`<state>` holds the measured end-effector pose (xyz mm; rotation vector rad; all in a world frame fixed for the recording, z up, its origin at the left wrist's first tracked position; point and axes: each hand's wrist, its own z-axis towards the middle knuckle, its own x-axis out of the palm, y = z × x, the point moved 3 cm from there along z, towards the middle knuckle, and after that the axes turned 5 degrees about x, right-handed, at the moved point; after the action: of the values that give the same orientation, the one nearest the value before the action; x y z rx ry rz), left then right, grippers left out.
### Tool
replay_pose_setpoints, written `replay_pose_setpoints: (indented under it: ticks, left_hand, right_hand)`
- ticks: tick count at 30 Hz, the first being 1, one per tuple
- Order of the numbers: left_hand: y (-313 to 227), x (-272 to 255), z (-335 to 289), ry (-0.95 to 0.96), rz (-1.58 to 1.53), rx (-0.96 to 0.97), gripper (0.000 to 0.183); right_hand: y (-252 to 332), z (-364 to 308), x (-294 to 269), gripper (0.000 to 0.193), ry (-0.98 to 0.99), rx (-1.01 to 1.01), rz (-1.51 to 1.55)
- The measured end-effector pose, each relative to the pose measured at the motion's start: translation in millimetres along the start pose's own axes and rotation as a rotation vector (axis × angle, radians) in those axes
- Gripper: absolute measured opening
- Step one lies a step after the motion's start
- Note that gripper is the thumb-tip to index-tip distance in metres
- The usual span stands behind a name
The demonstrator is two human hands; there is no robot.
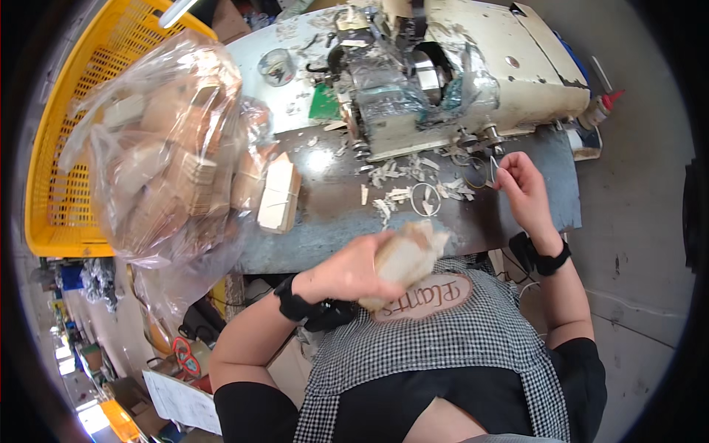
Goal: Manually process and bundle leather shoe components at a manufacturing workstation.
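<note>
My left hand is closed round a stack of pale cut pieces, blurred by motion, held in front of my apron. Over the table's right part, my right hand pinches a thin white rubber band, close to the metal knobs of the cream machine. Another pale rubber band lies on the metal table among shavings. Left of them rests a banded stack of pale pieces. What the pieces are made of I cannot tell.
A large clear plastic bag full of stacked tan pieces fills the left side, against a yellow crate. A small glass and a green piece are beside the machine. A red-capped bottle stands at the right.
</note>
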<state>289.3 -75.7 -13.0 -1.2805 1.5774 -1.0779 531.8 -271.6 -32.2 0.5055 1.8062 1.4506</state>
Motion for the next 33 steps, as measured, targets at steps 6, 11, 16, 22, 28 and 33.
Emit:
replay_pose_setpoints:
  ticks: [6, 11, 16, 22, 28, 33]
  left_hand:
    - [-20, -7, 11, -0.171, -0.644, 0.131, 0.069]
    - [-30, -16, 12, -0.098, -0.793, 0.142, 0.057]
    - [-26, -29, 8, -0.385, 0.201, 0.250, 0.073]
    - [-40, -49, -25, -0.330, -0.472, 0.128, 0.070]
    - [-26, -51, -43, -0.404, -0.671, 0.052, 0.053]
    - [-41, -12, -28, -0.057, -0.676, 0.022, 0.034]
  right_hand:
    - [69, -23, 67, 0.037, 0.444, 0.303, 0.704]
    - [84, -31, 88, 0.071, 0.711, 0.369, 0.960]
    - [145, -49, 86, 0.099, 0.696, -0.171, 0.598]
    - [85, -38, 106, 0.027, 0.982, 0.476, 0.245]
    - [113, -42, 108, 0.053, 0.292, -0.707, -0.847]
    - [123, -47, 125, 0.061, 0.292, -1.232, -0.880]
